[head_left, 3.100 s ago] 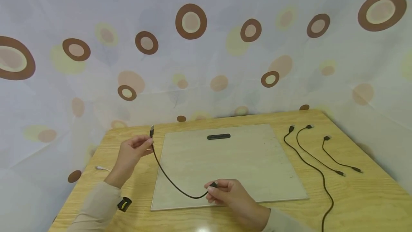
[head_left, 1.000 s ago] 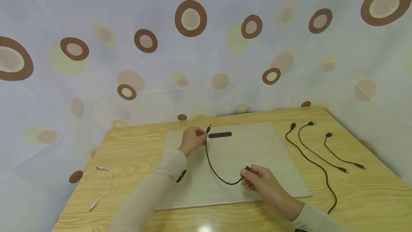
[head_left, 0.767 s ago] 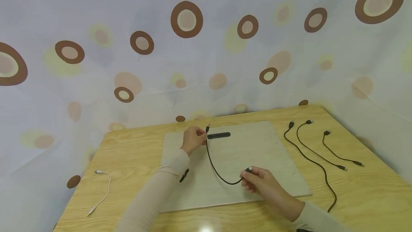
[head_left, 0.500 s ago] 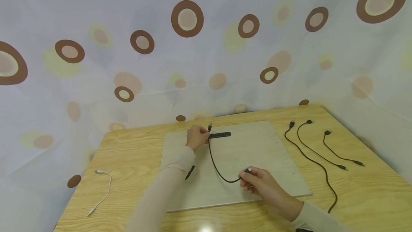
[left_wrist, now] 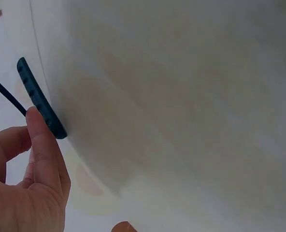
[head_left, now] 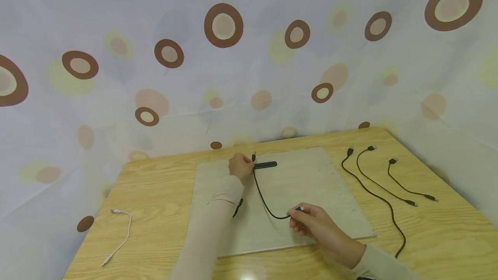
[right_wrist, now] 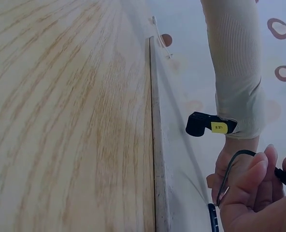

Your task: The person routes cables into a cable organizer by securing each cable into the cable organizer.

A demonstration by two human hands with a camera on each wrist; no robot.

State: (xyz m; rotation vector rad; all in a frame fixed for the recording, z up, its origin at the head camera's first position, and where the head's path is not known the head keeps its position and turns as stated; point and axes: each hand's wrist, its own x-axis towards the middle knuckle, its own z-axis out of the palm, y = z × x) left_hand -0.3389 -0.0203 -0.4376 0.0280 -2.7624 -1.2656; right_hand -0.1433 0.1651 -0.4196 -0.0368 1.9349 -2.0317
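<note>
A short black USB cable (head_left: 262, 194) hangs in a curve between my two hands. My left hand (head_left: 240, 167) pinches it just below one plug (head_left: 253, 157), which points up. That hand is at the left end of a black cable clip strip (head_left: 267, 164) on the pale board. In the left wrist view, the notched strip (left_wrist: 41, 101) is right by the fingertips, with the cable running off to the left; whether the cable sits in a notch I cannot tell. My right hand (head_left: 317, 226) holds the cable's other plug (head_left: 299, 209) above the board's front part.
The pale board (head_left: 323, 185) lies on a wooden table (head_left: 155, 185). Three black cables lie on the right: a long one (head_left: 383, 200), a middle one (head_left: 379, 179) and a short one (head_left: 402, 186). On the left is a white cable (head_left: 129, 232). A patterned cloth (head_left: 249, 72) hangs behind.
Both hands brought the black cable rightward over the board. Lately my left hand has shifted slightly right and lower, to the clip strip's left end. My right hand has stayed nearly still.
</note>
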